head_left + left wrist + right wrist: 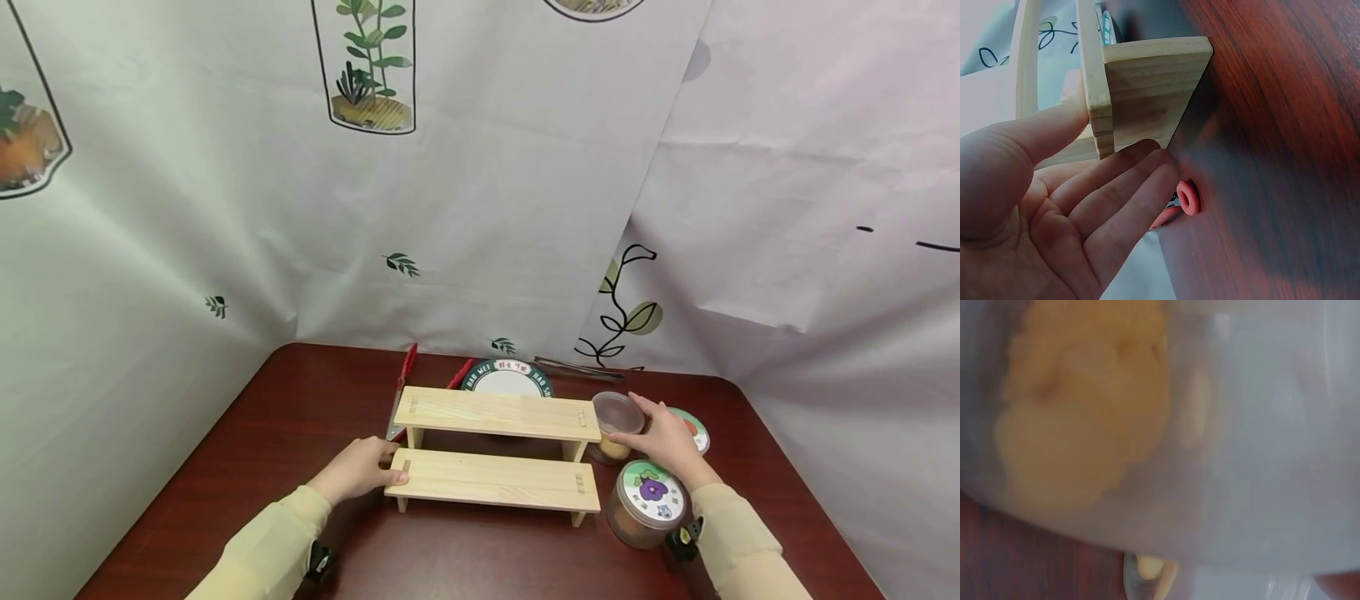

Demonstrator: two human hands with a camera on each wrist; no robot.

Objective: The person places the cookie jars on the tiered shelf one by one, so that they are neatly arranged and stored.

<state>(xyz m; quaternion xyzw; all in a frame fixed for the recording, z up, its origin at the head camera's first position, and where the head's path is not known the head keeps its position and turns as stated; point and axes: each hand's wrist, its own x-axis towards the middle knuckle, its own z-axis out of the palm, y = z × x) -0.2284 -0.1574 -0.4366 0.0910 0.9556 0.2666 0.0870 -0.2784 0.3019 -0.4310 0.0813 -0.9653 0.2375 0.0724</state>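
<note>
My left hand (pixel 358 469) holds the left end of a two-tier wooden stand (pixel 491 482), with the thumb on top of the lower board. In the left wrist view, the fingers (pixel 1125 215) reach to the stand's end leg (pixel 1154 87). At the stand's right, my right hand (pixel 663 437) grips a clear round jar (pixel 606 408) by its upper part, thumb on the near side and fingers on the far side. Yellowish contents show low in that jar. Below the right wrist stands a jar with a purple-flower lid (pixel 651 500). A blurred see-through container (pixel 1254 456) with yellow contents fills the right wrist view.
Behind the stand lie a green-rimmed plate (pixel 480 372), metal tongs (pixel 581 369) and a red-handled tool (pixel 409 364). A green-and-white lid (pixel 699 433) shows beyond the right hand. A printed white cloth (pixel 480 217) hangs at the back of the dark wooden table (pixel 300 408).
</note>
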